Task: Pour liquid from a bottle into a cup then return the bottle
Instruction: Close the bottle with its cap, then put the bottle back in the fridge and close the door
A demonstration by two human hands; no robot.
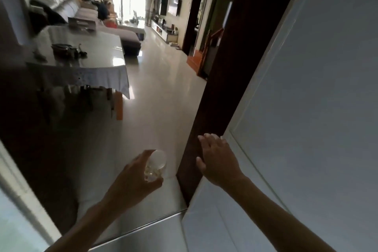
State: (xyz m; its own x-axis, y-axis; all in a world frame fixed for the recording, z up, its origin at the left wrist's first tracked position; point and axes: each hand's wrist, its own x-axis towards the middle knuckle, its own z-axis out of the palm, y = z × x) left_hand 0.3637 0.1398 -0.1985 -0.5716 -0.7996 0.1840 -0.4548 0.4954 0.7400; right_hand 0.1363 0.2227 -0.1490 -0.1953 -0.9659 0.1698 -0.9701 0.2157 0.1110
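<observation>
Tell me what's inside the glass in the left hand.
The glass in the left hand looks clear, with glints low inside; blur keeps me from telling liquid from bare glass. Fingers cover its near side and base.

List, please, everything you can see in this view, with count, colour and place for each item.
glass cup: one, clear, low centre, held above the floor
table: one, glossy grey top with a white cloth, left
dark bowl: one, on the table
sofa: one, dark grey, far left
floor: pale glossy tiles, centre
door frame: one, dark brown, right of centre
white door: one, right
television: one, far wall
left hand: grips the glass cup
right hand: fingers straight, on the door frame edge
</observation>
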